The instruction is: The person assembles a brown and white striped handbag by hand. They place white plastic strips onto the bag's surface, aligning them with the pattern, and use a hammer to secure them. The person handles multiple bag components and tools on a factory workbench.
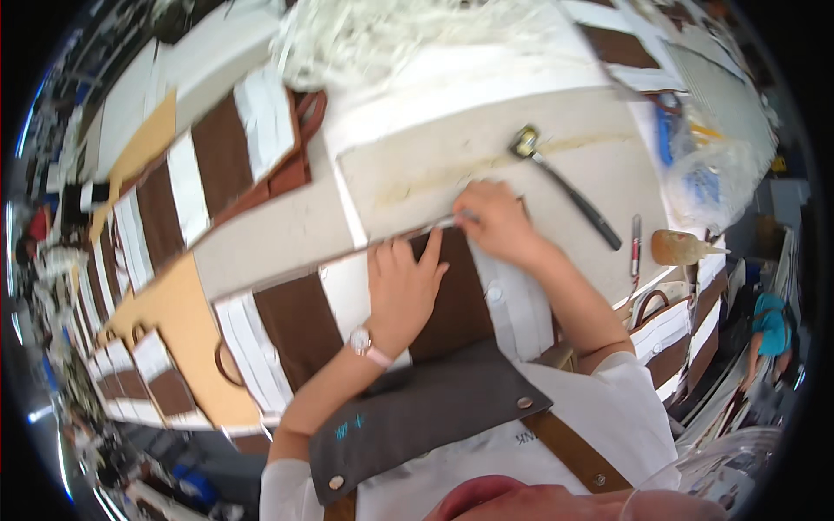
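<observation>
Hammer (563,181) and pen (636,247) lie clear on the bench, right of the hands. Left hand (401,291) presses flat, fingers spread, on the brown-and-white panel (460,304); right hand (495,221) pinches its top edge.

Left hand (401,291): flat, palm down, fingers extended and slightly spread, pointing away from the body, thumb angled out toward the right. Wrist roughly straight, pink-strapped wristwatch (367,345) on it (face up). Left forearm bare, coming in from the lower left, elbow bent, short white sleeve at the upper arm.

Right hand (493,219): reached further forward than the left, fingers curled in a pinch, knuckles up, fingertips pointing left. Can't tell exactly how tightly it's closed. Right forearm bare, running diagonally back to lower right, elbow bent.

Hands near each other, not touching.
</observation>
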Available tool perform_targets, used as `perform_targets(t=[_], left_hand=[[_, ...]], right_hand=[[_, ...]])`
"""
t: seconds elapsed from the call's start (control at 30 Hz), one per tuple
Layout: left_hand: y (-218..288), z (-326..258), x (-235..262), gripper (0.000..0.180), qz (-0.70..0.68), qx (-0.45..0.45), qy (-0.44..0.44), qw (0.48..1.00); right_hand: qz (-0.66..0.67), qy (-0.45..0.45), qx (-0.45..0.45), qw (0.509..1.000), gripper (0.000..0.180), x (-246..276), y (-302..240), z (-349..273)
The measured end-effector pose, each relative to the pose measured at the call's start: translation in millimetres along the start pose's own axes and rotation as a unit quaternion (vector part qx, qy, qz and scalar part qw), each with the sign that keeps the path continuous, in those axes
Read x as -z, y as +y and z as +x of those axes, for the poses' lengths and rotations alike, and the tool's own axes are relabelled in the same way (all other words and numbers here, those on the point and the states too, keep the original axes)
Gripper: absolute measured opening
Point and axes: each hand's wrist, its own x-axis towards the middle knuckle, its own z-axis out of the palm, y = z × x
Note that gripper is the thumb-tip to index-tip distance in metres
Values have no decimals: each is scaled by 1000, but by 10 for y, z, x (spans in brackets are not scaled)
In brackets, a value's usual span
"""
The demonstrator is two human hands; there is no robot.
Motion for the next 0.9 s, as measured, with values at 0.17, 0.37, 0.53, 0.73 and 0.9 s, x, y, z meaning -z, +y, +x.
perform_targets(t=[0.17, 0.37, 0.53, 0.73, 0.9], left_hand=[[-30, -18, -39, 51, 11, -10, 4, 1000], [19, -8, -26, 49, 20, -11, 1, 1000], [-55, -117, -140, 43, 23, -46, 127, 991], [-82, -61, -145, 46, -39, -144, 96, 984], [-152, -2, -114, 48, -62, -179, 50, 981]], right_hand=[[10, -1, 21, 1000, 6, -134, 86, 43], [-32, -31, -24, 999, 10, -58, 115, 52], [5, -103, -63, 993, 15, 8, 156, 186], [9, -60, -31, 998, 17, -150, 145, 182], [-41, -31, 25, 998, 10, -226, 171, 134]])
